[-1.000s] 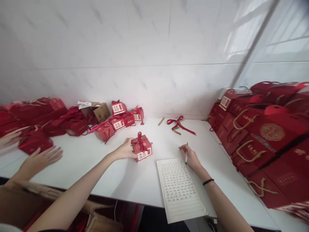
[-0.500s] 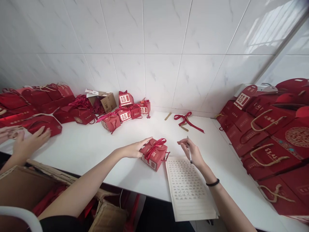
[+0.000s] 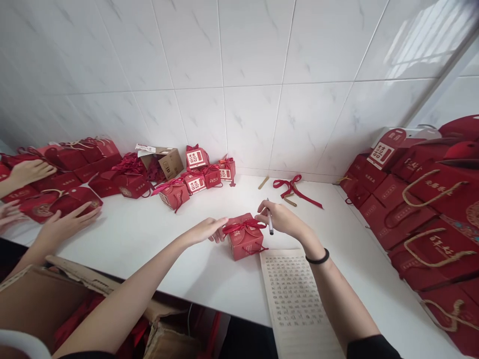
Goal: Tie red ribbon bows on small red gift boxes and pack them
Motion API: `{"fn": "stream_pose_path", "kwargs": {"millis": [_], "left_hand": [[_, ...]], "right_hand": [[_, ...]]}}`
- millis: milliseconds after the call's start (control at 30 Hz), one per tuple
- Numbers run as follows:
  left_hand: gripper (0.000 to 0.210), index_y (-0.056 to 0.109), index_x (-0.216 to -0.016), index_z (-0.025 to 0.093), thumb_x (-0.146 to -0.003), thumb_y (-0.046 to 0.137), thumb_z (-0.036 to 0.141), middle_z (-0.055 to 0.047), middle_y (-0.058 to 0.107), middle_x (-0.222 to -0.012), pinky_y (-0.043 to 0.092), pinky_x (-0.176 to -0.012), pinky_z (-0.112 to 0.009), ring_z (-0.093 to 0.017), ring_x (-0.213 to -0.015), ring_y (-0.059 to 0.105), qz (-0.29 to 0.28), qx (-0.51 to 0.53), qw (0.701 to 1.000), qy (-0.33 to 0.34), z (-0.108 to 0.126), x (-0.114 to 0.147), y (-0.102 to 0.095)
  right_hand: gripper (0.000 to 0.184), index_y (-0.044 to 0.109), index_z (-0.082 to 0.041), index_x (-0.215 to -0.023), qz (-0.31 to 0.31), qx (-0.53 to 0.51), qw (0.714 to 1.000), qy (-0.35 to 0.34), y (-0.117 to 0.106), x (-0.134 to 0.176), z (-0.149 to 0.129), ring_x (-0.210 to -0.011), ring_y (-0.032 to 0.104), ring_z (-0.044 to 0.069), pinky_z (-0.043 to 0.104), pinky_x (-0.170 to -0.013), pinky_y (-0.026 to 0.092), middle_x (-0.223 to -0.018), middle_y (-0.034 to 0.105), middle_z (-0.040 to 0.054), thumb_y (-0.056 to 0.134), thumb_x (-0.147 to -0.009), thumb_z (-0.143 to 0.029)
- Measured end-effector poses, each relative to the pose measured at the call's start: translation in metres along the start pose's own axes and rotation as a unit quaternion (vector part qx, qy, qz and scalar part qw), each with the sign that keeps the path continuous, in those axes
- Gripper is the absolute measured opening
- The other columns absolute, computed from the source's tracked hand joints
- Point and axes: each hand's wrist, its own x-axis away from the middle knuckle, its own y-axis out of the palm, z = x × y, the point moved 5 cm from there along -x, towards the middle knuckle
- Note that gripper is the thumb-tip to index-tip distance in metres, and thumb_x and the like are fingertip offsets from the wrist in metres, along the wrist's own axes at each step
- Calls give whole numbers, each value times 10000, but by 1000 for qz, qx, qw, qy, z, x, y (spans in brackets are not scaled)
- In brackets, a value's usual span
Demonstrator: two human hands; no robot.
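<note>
A small red gift box (image 3: pixel 245 245) stands on the white table in front of me, a red ribbon bow (image 3: pixel 245 227) across its top. At the box's left side, my left hand (image 3: pixel 209 231) has its fingertips pinched at the left end of the bow. My right hand (image 3: pixel 282 217) has a pen (image 3: pixel 270 222) gripped in its fingers, tip pointing down. Its thumb and index finger also reach the bow's right end; whether they pinch the ribbon is hard to make out. Below the box lies a handwritten sheet of paper (image 3: pixel 295 294), partly under my right forearm.
Small red boxes (image 3: pixel 196 184) and an opened cardboard box (image 3: pixel 168 162) stand near the wall. A loose ribbon (image 3: pixel 294 189) lies behind my right hand. Red gift bags (image 3: pixel 434 219) are stacked at right. Other people's hands (image 3: pixel 69 224) handle red packages at left.
The gift box has turned. My right hand has moved left from above the paper to the bow, pen still held. My left hand has shifted from the box's side to the bow.
</note>
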Motion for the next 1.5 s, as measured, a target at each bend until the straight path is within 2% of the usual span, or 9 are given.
{"fn": "stream_pose_path", "kwargs": {"millis": [167,367,567,700,800,967,1167,1333,1500], "left_hand": [[392,628,-758,133,-736,587,522,-26,648,-719,431,-656,-233,-129,-688,593,-70,49,996,22,5,0,9],[324,660,-947,154,-757,598,409,-36,672,-944,433,-733,-248,-143,-834,598,-48,74,995,49,5,-2,4],[456,624,-1047,152,-727,634,477,-82,650,-1094,431,-852,-317,-213,-1006,594,-68,102,992,20,4,-1,6],[479,612,-1052,147,-725,630,496,-92,641,-1103,431,-850,-325,-222,-1028,581,-49,108,993,25,4,-1,4],[475,609,-1045,145,-727,628,498,-94,639,-1098,431,-843,-321,-215,-1012,585,-51,106,993,23,3,-2,3],[437,620,-1053,173,-756,611,494,-74,637,-1107,430,-837,-303,-188,-979,592,-83,98,991,21,-1,-4,7],[431,621,-1051,165,-758,614,481,-78,630,-1114,430,-842,-297,-184,-982,586,-77,96,992,13,-1,-4,6],[410,634,-1051,179,-761,612,469,-69,639,-1093,431,-829,-290,-179,-964,586,-81,96,992,25,0,-5,7],[382,645,-1038,192,-763,616,456,-57,640,-1079,424,-804,-275,-172,-950,581,-80,96,992,26,-3,-6,7]], "right_hand": [[31,543,-194,-825,-23,-6,1000,-18,10,-1,8,-541,549,115,204,-500,381,-649,612,-24,569,-828,-212],[72,537,-188,-817,7,-43,999,-32,3,-3,6,-594,556,112,198,-540,388,-654,601,-29,527,-800,-119],[56,529,-188,-799,20,-40,997,-57,1,-1,2,-662,577,130,230,-605,413,-727,620,-1,528,-794,-132],[21,523,-192,-810,51,-39,996,-54,-4,1,1,-661,578,135,238,-610,411,-754,630,7,536,-803,-177],[104,518,-194,-782,21,-33,999,-28,0,0,2,-569,548,129,231,-557,384,-616,597,-17,515,-861,-260],[117,542,-190,-797,-19,-12,1000,-10,8,-2,4,-546,542,123,217,-536,367,-591,591,-21,537,-863,-287],[98,533,-186,-778,18,-23,1000,-9,2,-1,3,-521,535,116,208,-519,351,-567,569,-30,543,-849,-253],[159,521,-187,-734,-34,-47,998,17,8,-1,6,-554,562,128,227,-551,384,-595,615,-12,503,-868,-270],[159,500,-193,-731,3,-36,999,14,10,-3,2,-588,534,132,234,-551,375,-654,599,-6,554,-840,-295]]}}
